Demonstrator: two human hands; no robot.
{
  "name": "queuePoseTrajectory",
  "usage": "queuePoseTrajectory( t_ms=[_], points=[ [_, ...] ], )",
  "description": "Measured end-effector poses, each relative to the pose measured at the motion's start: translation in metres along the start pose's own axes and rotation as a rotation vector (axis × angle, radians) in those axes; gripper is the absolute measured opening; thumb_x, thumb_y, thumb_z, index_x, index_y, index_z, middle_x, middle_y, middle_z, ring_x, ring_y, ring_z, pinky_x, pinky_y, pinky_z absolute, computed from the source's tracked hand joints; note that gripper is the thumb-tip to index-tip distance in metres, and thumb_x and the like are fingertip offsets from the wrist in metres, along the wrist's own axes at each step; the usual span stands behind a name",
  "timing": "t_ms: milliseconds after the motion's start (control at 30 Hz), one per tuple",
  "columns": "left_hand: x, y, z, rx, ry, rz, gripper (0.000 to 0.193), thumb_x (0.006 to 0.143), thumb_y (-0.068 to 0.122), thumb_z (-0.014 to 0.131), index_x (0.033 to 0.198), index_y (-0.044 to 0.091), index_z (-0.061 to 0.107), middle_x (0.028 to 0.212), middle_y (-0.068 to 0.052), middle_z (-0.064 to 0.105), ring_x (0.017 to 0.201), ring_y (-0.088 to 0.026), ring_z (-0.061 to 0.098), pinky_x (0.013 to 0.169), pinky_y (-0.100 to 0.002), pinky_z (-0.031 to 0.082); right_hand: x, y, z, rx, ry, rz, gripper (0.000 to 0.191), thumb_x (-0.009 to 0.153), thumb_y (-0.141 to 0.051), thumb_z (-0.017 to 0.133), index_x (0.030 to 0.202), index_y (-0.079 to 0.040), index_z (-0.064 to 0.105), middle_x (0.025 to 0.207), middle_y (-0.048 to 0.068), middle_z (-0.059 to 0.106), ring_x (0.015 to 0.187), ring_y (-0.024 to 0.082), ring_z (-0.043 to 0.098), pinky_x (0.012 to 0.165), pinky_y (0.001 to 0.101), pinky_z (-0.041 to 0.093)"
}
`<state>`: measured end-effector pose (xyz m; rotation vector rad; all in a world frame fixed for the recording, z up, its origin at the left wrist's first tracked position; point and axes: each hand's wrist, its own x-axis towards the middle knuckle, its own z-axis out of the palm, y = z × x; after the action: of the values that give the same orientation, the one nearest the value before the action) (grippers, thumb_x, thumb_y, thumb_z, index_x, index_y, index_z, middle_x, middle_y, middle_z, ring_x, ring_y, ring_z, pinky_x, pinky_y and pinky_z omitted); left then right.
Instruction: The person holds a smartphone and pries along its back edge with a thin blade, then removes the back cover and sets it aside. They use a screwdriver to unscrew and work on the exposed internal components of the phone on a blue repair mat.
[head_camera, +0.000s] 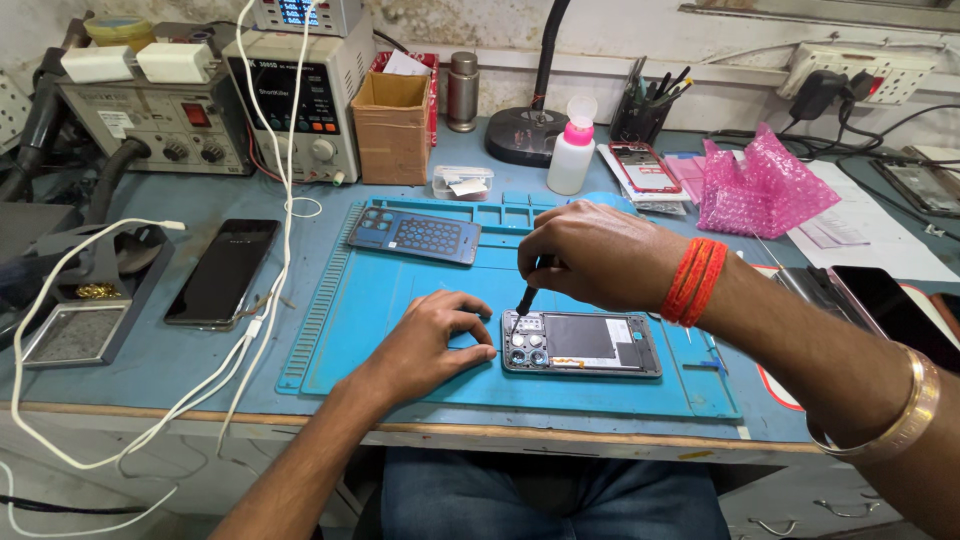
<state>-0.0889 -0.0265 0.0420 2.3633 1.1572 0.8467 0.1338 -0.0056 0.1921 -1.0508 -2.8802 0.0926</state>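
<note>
We work on an opened phone (582, 343) on the blue mat (400, 330).

Our phone lies flat, back cover off, long axis running left-right, camera end toward our left. Our left hand (430, 335) rests at that end, fingers curled, thumb touching the edge. Our right hand (600, 255) pinches a dark tool (527, 297), tip down on the phone's top-left corner. The removed back cover (415, 235) lies farther up the mat, also lengthwise left-right.
</note>
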Motion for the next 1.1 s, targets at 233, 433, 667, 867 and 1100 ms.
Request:
queuePoseTrajectory(
  t_ms=[233, 433, 667, 867, 1100],
  points=[
    [0.000, -0.001, 0.001, 0.004, 0.008, 0.027, 0.016, 0.082, 0.027, 0.078, 0.084, 0.011, 0.080, 0.119, -0.005, 0.072, 0.116, -0.024, 0.062, 0.106, -0.043, 0.042, 0.001, -0.005, 0.002, -0.024, 0.028, 0.019, 0.015, 0.087, -0.019, 0.068, 0.086, -0.006, 0.076, 0.082, 0.013, 0.072, 0.080, 0.033, 0.069, 0.075, 0.0456, 0.054],
    [0.000, -0.002, 0.002, -0.006, 0.010, 0.034, 0.016, 0.082, 0.027, 0.078, 0.084, 0.011, 0.080, 0.119, -0.005, 0.072, 0.117, -0.025, 0.062, 0.106, -0.043, 0.042, 0.003, -0.009, 0.001, -0.097, -0.025, 0.107, 0.022, 0.091, -0.026, 0.068, 0.086, -0.006, 0.077, 0.075, 0.016, 0.071, 0.073, 0.037, 0.069, 0.073, 0.0481, 0.054],
    [-0.001, -0.001, 0.001, 0.000, 0.001, 0.008, 0.016, 0.082, 0.027, 0.078, 0.086, 0.012, 0.080, 0.119, -0.005, 0.071, 0.114, -0.025, 0.062, 0.107, -0.042, 0.041, 0.006, 0.007, 0.001, -0.006, 0.161, 0.014, 0.015, 0.087, -0.018, 0.069, 0.087, -0.006, 0.077, 0.085, 0.014, 0.074, 0.074, 0.033, 0.070, 0.071, 0.0453, 0.056],
    [0.000, -0.002, 0.001, 0.000, -0.001, 0.001, 0.017, 0.082, 0.027, 0.078, 0.083, 0.011, 0.079, 0.119, -0.005, 0.072, 0.114, -0.024, 0.062, 0.107, -0.042, 0.042, 0.009, 0.014, 0.009, 0.022, 0.090, 0.058, 0.013, 0.086, -0.017, 0.069, 0.084, -0.006, 0.075, 0.081, 0.013, 0.073, 0.076, 0.031, 0.070, 0.074, 0.0438, 0.055],
    [0.000, -0.001, 0.001, 0.002, 0.011, 0.020, 0.015, 0.081, 0.025, 0.078, 0.083, 0.010, 0.079, 0.118, -0.005, 0.072, 0.116, -0.025, 0.062, 0.106, -0.043, 0.042, 0.010, 0.013, 0.009, 0.014, 0.057, 0.057, 0.013, 0.087, -0.017, 0.069, 0.084, -0.006, 0.076, 0.082, 0.013, 0.073, 0.077, 0.032, 0.069, 0.075, 0.0440, 0.055]
  ],
)
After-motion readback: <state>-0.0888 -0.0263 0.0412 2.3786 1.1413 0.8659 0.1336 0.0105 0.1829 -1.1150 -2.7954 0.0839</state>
